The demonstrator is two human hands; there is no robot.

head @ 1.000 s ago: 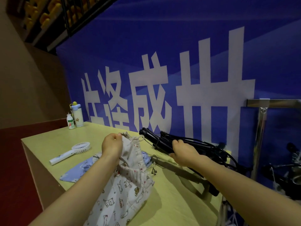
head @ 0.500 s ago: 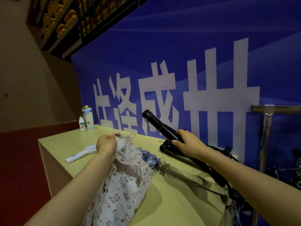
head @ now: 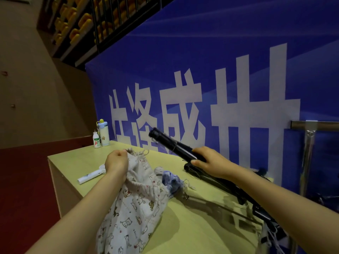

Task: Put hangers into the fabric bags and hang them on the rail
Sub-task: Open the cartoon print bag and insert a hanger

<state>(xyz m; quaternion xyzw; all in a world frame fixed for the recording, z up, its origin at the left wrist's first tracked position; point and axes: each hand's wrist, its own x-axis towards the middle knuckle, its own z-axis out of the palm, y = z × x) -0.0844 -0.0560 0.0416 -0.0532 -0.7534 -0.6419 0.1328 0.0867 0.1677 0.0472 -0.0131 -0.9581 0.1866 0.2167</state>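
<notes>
Gripping cat-print white fabric bag (head: 135, 208) rim with left hand (head: 117, 162), right hand (head: 207, 160) clutching long black hanger (head: 172, 143); could snag gathered mouth.

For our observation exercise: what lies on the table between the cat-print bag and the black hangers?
A crumpled blue fabric bag lies there, against the cat-print bag, seen in the head view.

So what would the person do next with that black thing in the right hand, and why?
Probably swing the black hanger across and feed its raised end into the cat-print bag. The right hand grips the hanger, tilted up, above the pile on the table, while the left hand holds the bag up by its mouth, so the two only need bringing together.
</notes>
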